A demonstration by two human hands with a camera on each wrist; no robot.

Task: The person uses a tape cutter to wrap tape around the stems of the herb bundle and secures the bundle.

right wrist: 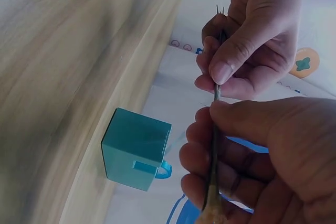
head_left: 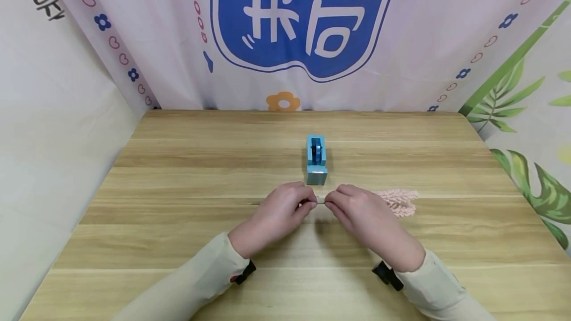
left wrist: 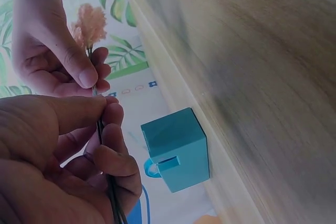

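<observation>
A small bunch of artificial flowers, with fluffy pink heads (head_left: pixel 398 203) and thin dark stems (left wrist: pixel 114 198), lies across both hands. My left hand (head_left: pixel 278 212) pinches the stems between thumb and fingertips; the stem ends poke out beyond it in the right wrist view. Close beside it, my right hand (head_left: pixel 368 216) pinches the same stems nearer the flower heads. In the narrow gap between the fingertips, a short stretch of stem looks pale and shiny (right wrist: pixel 217 93). A blue tape dispenser (head_left: pixel 316 160) stands upright on the table just beyond the hands.
The wooden table (head_left: pixel 187 172) extends to both sides of the hands. Behind it hangs a printed curtain (head_left: pixel 419 53) with a blue shield, and leaf-patterned fabric (head_left: pixel 531 172) borders the right side. A dark wrist strap piece (head_left: pixel 388 276) sits under the right sleeve.
</observation>
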